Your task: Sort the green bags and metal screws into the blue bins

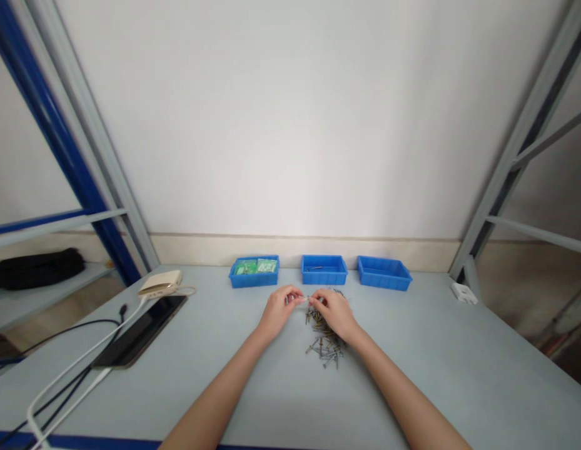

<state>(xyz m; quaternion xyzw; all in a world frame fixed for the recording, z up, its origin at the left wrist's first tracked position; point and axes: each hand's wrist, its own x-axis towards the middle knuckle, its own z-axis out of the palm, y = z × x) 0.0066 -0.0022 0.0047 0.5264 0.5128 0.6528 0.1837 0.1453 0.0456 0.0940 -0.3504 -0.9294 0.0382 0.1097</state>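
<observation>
My left hand (279, 310) and my right hand (334, 312) meet fingertip to fingertip above the table. Each is closed in a pinch. Between them is something small and pale, too tiny to name. Beneath and beside my right hand lies a loose pile of screws (325, 350), some silver and some brass-coloured; the hand hides part of it. Just behind stands a blue bin (324, 279) with a few thin metal pieces inside.
Left of it, another blue bin (254, 282) holds green-and-white packets (266, 266). A third blue bin (385, 282) stands to the right. On the table's left lie a dark tablet (140, 332), a gold box-shaped device (161, 284) and cables. A white adapter (464, 293) sits far right.
</observation>
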